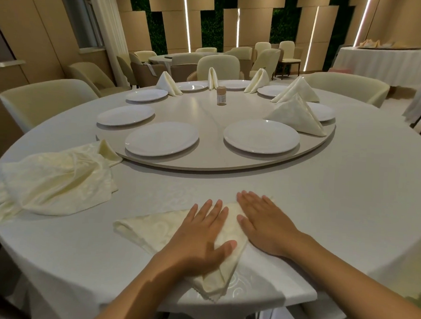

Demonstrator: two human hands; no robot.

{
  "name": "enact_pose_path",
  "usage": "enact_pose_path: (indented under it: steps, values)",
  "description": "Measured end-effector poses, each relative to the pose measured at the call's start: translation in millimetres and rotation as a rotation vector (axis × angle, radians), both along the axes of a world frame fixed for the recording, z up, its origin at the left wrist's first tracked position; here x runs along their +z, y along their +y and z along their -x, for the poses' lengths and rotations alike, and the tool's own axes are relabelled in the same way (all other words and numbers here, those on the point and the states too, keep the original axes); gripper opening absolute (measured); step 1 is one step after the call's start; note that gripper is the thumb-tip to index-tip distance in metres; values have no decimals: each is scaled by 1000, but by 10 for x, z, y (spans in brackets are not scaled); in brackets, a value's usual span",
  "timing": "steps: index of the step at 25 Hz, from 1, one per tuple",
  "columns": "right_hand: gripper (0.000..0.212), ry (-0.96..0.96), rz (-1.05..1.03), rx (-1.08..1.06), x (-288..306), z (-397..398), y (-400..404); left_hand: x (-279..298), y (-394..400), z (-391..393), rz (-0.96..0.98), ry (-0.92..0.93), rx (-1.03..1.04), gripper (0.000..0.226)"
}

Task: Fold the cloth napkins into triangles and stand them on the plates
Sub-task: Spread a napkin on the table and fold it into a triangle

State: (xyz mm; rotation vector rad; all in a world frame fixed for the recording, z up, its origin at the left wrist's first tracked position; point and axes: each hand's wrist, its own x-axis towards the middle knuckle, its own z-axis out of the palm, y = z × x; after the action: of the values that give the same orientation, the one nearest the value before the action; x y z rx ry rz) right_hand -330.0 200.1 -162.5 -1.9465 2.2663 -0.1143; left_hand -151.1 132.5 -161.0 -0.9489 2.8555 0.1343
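Both hands lay flat, fingers straight: the left hand [200, 235] and right hand [264, 224] pressed the folded napkin [156, 230] at the worktop's [350, 192] near edge. Soft and limp, it probably creases easily and is best pinched at its corners. Beyond waited bare plates [261, 135].

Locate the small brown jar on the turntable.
The small brown cylindrical jar stands upright near the far middle of the beige round turntable, just in front of a standing cream folded napkin.

Glossy white plates [261, 136]; sheeny patterned cloth napkin [156, 227]; matt tablecloth [325, 203].
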Motion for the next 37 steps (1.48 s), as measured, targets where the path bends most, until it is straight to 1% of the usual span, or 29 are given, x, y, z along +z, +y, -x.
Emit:
enact_pose_path:
  steps: [3, 7, 9, 10, 12, 13, 14, 16, 18, 19, 21, 23, 25, 28, 32, 33, 34, 35, 36, 37]
  values:
    - [62, 25, -27, -94, 4, 225, 25, -9, -2, -12, -8, -11, -3, 74]
    - [63, 24, -8, -116, -1, 204, 46, 11, -14, -7, 9, -13, 15, 74]
    - [67, 53, 15, -104, 10, 194, 54, 45, 16, 1, -38, 20, 24, 74]
    - [75, 75, 44, -86, 24, 188, 60, 84, 47, -17, -115, 105, 58, 73]
    - [94, 92, 124, -15, 91, 129, 65, 205, 80, -99, -256, 402, 214, 63]
    - [92, 71, 152, 33, 134, 63, 54, 251, 54, -170, -227, 504, 287, 56]
    - [83, 31, 176, 89, 181, -28, 34, 286, 4, -248, -122, 497, 329, 51]
    - [63, -61, 188, 212, 292, -261, -38, 261, -112, -408, 58, 285, 376, 53]
    - [51, -125, 185, 320, 341, -480, -137, 170, -146, -499, 72, 104, 397, 57]
    - [49, -145, 178, 360, 336, -564, -179, 119, -128, -509, 48, 74, 398, 58]
    - [49, -140, 128, 401, 251, -660, -243, 46, -94, -505, 22, 55, 387, 59]
    - [50, -78, 82, 420, 129, -674, -272, 28, -106, -499, 27, 39, 390, 59]
    - [52, -23, 67, 424, 58, -654, -281, 39, -139, -528, 16, 4, 424, 60]
    - [52, -27, 73, 418, 27, -645, -281, 42, -180, -603, -30, -15, 463, 62]
    - [52, -17, 66, 408, 18, -642, -281, 34, -217, -655, -26, -20, 552, 78]
    - [52, -60, 70, 406, 36, -655, -263, 36, -217, -659, -26, -33, 570, 81]
    - [51, -168, 103, 377, 59, -660, -246, 46, -214, -661, -19, -45, 575, 83]
    - [50, -310, 168, 317, 114, -652, -230, 68, -212, -656, 4, -46, 570, 85]
    - [47, -412, 278, 246, 148, -611, -235, 104, -220, -649, 50, -20, 556, 85]
    - [45, -407, 375, 183, 191, -556, -263, 150, -237, -641, 100, 40, 531, 81]
